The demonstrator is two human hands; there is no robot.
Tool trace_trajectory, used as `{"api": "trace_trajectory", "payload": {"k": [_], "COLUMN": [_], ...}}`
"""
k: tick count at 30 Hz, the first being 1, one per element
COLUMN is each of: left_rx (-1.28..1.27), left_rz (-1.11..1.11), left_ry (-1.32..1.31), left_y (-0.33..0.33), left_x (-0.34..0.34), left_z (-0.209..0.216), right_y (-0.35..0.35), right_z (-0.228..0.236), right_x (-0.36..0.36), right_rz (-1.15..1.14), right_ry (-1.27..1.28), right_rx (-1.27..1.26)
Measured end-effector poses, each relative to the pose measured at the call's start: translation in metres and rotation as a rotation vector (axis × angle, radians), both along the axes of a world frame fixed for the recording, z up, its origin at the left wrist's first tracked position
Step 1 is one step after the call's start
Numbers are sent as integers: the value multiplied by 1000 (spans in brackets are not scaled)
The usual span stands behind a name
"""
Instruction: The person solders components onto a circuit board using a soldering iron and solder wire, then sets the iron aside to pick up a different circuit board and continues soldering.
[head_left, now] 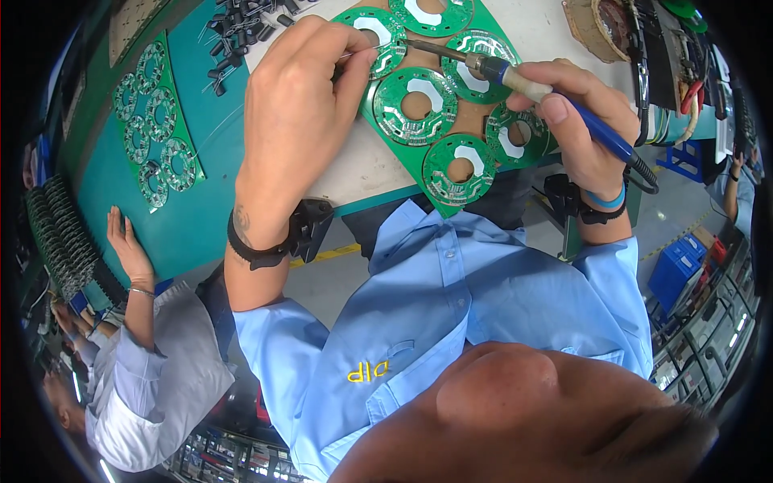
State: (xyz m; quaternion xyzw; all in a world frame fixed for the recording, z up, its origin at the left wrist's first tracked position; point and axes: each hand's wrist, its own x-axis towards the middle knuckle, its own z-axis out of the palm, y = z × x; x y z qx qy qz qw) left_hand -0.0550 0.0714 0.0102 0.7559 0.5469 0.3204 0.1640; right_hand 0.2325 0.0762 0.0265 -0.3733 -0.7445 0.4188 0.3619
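My right hand (592,121) grips a soldering iron (596,129) with a blue handle, its metal tip pointing left over a round green circuit board (378,24) at the upper middle. Close to that tip, the thumb and forefinger of my left hand (294,113) pinch a thin solder wire (386,46). Whether tip and wire touch is too small to tell. The board belongs to a green panel (386,129) of several ring-shaped boards with white patches and round central holes. Part of the near-tip board is hidden behind my left fingers.
Loose black cylindrical capacitors (241,32) with wire leads lie at the upper left. Another panel of ring boards (133,137) rests on the green mat (217,173). A co-worker's hand (133,253) lies on the mat's near left edge. A brown round container (596,28) and cables stand upper right.
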Motion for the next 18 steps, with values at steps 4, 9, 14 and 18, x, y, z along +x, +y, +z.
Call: {"api": "trace_trajectory", "payload": {"k": [4, 9, 14, 18], "left_rx": [-4, -26, 25, 63], "left_rz": [-12, -3, 0, -7], "left_ry": [-11, 26, 10, 25], "left_y": [1, 4, 7, 3], "left_x": [1, 2, 0, -1], "left_z": [5, 4, 0, 1], "right_y": [-6, -30, -36, -34], "right_z": [5, -10, -14, -7], "right_x": [14, 36, 42, 29], "right_rz": [39, -388, -695, -548], "right_ry": [25, 41, -64, 47], "right_rx": [9, 158, 112, 175]}}
